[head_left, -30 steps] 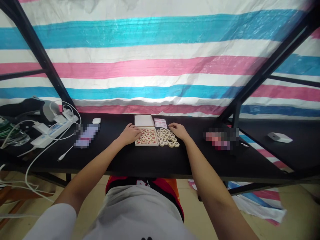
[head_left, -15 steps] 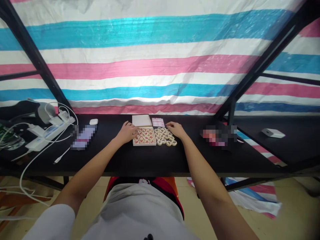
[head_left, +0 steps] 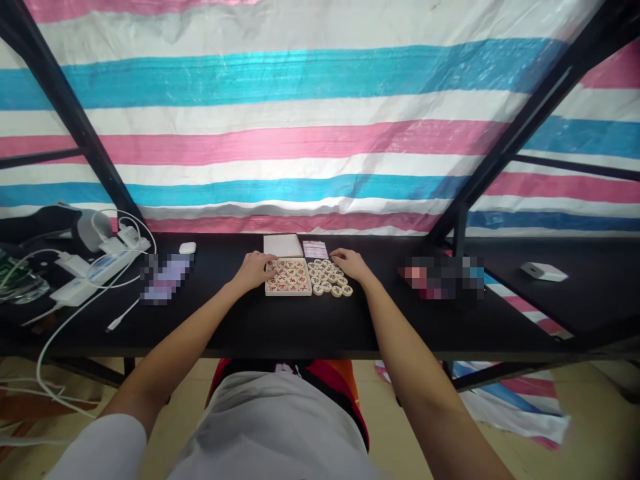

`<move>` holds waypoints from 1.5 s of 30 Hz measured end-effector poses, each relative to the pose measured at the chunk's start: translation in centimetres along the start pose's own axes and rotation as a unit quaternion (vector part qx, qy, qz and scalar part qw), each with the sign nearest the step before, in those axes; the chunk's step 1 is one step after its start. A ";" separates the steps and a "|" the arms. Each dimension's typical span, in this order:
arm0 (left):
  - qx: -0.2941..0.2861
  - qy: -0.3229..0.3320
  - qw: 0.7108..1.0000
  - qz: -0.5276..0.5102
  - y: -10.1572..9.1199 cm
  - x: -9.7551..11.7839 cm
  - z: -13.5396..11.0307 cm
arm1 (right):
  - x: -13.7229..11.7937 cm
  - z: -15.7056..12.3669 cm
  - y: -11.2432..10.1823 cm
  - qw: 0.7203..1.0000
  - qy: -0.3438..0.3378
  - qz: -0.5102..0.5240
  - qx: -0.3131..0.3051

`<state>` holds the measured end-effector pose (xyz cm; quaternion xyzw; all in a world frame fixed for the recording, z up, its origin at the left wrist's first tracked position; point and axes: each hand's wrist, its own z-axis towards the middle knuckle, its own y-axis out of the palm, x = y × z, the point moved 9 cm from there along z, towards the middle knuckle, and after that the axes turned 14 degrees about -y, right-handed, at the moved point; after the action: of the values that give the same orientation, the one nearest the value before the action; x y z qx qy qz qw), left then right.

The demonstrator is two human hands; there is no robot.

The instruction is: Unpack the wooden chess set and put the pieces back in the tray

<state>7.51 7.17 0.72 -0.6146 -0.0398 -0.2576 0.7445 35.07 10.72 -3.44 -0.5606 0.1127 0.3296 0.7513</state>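
A shallow white box (head_left: 288, 293) on the black desk holds rows of round xiangqi pieces (head_left: 291, 273) with red characters. My left hand (head_left: 251, 270) rests at its back left corner, fingers and thumb apart and reaching over the edge. Just right of the box, a cluster of loose xiangqi pieces (head_left: 327, 275) with dark characters lies on the desk. My right hand (head_left: 351, 262) rests along the cluster's back right side, fingers loosely extended. Its fingertips are close to the pieces; whether they touch one, I cannot tell.
Behind the box lie its pale lid (head_left: 283, 245) and a pink-and-white printed card (head_left: 315, 250). Leftward are a blurred phone (head_left: 167, 280), a white earbud case (head_left: 187, 248) and a power strip (head_left: 107, 270) with cables. A blurred reddish item (head_left: 425, 280) sits at right, below a black frame bar (head_left: 520, 117).
The view has tilted up slightly. My left hand's fingers have shifted a little at the box's corner. My right hand stays by the loose pieces, and the pieces look unmoved.
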 end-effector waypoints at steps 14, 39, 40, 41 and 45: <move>-0.211 -0.051 0.973 -0.075 -1.7 -3.2 -1.5 | 0.2 0.1 0.1 1.000 0.002 -0.006 -0.001; -0.165 -0.077 0.982 -0.052 -2.3 -4.0 -1.0 | 0.2 0.0 0.1 1.000 0.008 -0.008 -0.009; -0.163 -0.068 0.983 -0.057 -2.5 -3.4 -1.2 | 0.2 0.0 0.2 1.000 0.008 -0.007 -0.010; -0.168 -0.055 0.982 -0.060 -2.5 -2.7 -1.4 | 0.2 0.0 0.2 1.000 0.007 -0.007 -0.012; -0.190 -0.019 0.981 -0.034 -1.4 0.2 -2.3 | 0.3 0.0 0.2 1.000 0.009 -0.007 -0.012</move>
<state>6.50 4.79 1.45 -0.7479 -0.0251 -0.2739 0.6041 35.20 10.83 -3.76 -0.5734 0.1120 0.3208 0.7455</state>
